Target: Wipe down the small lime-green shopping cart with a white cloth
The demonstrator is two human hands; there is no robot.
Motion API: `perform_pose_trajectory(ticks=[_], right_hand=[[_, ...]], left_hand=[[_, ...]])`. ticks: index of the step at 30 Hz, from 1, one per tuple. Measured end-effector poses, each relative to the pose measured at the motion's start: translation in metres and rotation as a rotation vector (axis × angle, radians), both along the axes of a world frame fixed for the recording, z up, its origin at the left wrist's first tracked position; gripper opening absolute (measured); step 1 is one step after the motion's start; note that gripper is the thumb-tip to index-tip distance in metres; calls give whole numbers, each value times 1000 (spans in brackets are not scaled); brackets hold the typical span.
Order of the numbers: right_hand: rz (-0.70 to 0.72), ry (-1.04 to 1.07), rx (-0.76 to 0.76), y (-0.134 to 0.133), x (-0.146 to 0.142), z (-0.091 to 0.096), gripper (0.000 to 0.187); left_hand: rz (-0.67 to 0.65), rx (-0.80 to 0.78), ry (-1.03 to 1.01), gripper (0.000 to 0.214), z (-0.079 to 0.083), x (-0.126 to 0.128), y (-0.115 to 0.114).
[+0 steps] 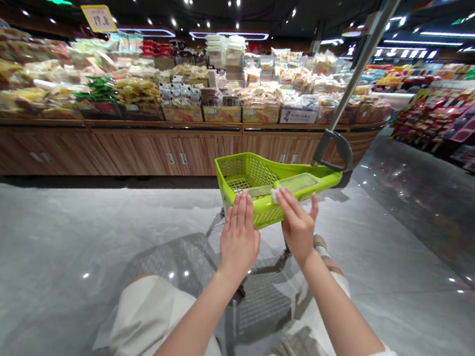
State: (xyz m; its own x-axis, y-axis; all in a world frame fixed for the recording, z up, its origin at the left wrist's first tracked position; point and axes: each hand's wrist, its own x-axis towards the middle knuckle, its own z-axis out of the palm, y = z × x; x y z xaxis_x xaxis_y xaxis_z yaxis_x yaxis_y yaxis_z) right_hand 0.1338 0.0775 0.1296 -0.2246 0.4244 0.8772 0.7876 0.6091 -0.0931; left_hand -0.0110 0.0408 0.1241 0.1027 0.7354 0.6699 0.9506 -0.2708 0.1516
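Both arms reach forward from the near edge, forearms bare, over pale shorts (146, 317). The left hand (239, 239) is held upright with the back facing the camera. Its fingers (242, 207) are straight, pressed together and released, lying flat against the near wall of a lime-green basket (268, 213) and gripping nothing. The right hand (298, 227) is just to its right, with the wrist bent so the hand slants up and to the left. Its forefinger and thumb close on the near left corner of a flat packet (298, 182), while the other fingers fan out loosely and the little finger is lifted.

The packet lies across the basket's right near rim. The basket sits at the middle of the scene above the grey floor (41, 223), with a grey handle (354, 71) rising steeply from its far right corner. Beyond it, a long wooden table (146, 149) carries piled bagged goods.
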Motion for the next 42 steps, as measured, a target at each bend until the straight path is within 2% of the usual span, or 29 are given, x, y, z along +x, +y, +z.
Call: perform_pose_trajectory(ticks=[2,3,7,9,12,14,17,22,26,28,32,36,42], right_hand=[[-83,94,-21,3,3,2,56],[-73,102,-25,2,1,2,56],[123,-63,-11,-5,-11,2,56],[76,-51,-18,-3,-10,4,58],[-69,88,-52,0,-8,8,57],[-28,76,-55,-1,-11,9,52],[76,-56,-44,-2,-14,13,47],[-70,-13,-112,1,-9,28,44],[89,-110,-122,-4,-16,32,43],[91,-120,-116,-5,-16,32,45],[-23,-9,-128,-5,-16,29,46],[87,-64,-91,-10,-21,21,48],[-15,93,-49,-10,-18,9,53]], left_hand=[[-5,3,-9,85,-1,1,1],[-4,5,-16,85,-1,2,1],[11,2,-13,83,-1,3,1],[11,1,-3,83,0,3,1],[5,-4,3,85,1,3,1],[10,-5,-1,84,0,4,1],[24,-5,-10,83,0,3,1],[6,-17,-6,85,1,2,0],[12,-2,-13,84,1,2,0],[5,0,-14,85,1,1,0],[-6,-6,-11,87,1,1,0],[5,6,-11,84,0,0,1],[-21,-6,-21,89,2,0,-2]])
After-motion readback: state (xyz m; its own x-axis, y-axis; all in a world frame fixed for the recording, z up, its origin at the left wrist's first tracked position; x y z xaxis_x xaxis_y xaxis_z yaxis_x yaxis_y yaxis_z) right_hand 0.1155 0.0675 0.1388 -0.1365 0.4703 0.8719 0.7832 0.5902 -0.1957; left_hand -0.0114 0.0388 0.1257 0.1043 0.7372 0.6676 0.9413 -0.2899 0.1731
